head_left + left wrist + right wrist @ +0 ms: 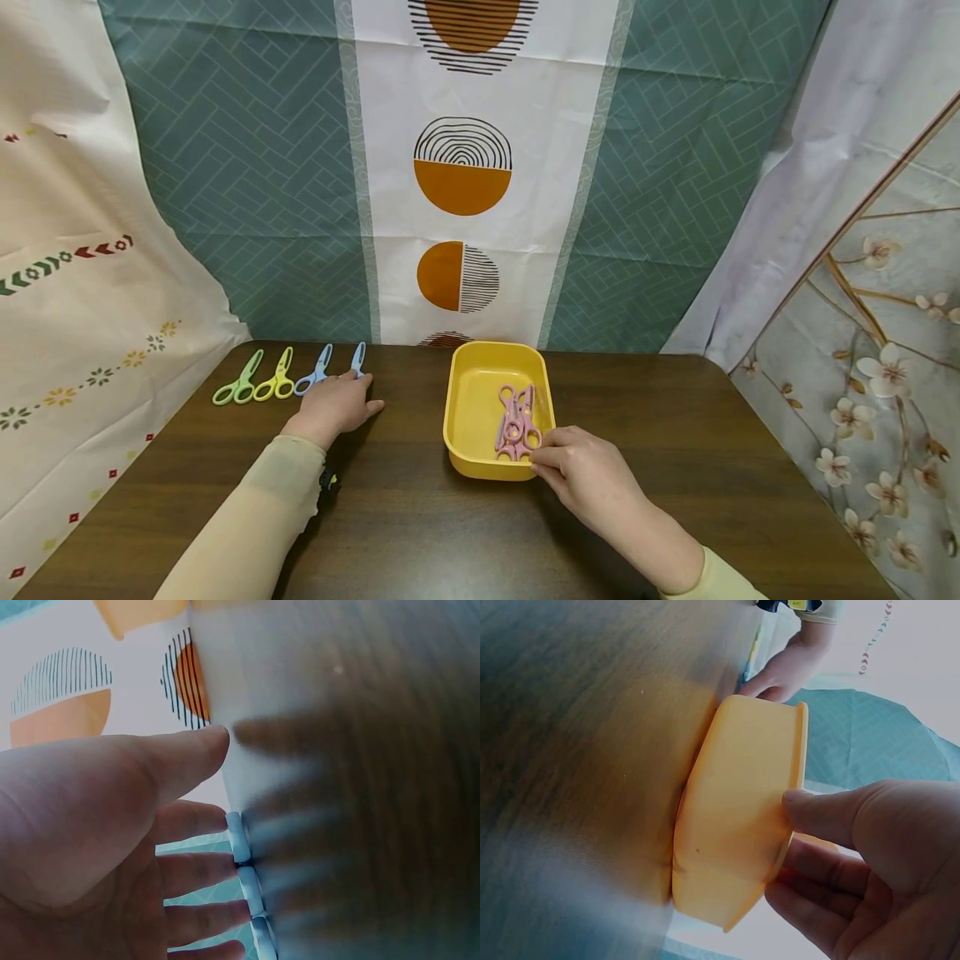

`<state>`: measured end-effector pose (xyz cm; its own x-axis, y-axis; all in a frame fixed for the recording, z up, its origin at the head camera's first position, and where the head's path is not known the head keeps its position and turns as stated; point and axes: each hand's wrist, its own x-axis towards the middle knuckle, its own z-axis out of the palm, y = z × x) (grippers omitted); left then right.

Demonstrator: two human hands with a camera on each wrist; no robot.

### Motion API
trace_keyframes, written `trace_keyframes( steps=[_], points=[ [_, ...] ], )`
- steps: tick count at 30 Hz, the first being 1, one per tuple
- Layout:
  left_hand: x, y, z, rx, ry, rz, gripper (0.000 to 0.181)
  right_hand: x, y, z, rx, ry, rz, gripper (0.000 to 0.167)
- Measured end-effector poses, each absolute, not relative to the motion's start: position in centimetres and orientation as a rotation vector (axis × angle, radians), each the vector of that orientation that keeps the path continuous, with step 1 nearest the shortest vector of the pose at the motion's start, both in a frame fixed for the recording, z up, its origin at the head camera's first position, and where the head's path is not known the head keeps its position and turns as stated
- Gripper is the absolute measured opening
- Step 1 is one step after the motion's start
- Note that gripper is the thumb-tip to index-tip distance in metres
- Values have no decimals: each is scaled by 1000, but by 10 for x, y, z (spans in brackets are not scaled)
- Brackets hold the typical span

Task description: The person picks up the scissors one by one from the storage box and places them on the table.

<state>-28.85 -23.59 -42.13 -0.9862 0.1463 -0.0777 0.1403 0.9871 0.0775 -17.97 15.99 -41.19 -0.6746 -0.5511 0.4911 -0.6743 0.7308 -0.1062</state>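
My left hand [335, 406] lies over a pair of blue scissors [358, 358] at the back left of the table. Its fingers look straight in the left wrist view, with their tips touching the blue handles [251, 891] and the thumb held apart. Just left of it is a second pair of blue scissors [322, 363], then yellow scissors [275, 385] and green scissors [238, 387]. My right hand [588, 472] pinches the rim of a yellow plastic bin [739, 787] at its near right corner. Several pink scissors [514, 429] lie jumbled inside the bin.
The dark wooden table [420, 533] ends at the back against a hanging green and white patterned cloth [277, 208]. Cream cloth [90, 333] hangs along the left side, and a floral cloth [862, 417] along the right.
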Motion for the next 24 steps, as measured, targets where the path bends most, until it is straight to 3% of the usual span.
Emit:
trace_keyframes(
  steps=[24],
  points=[
    [-284,-228,-415,237,3056,134,70,-180,160,-413,943,-2492,402,12]
  ],
)
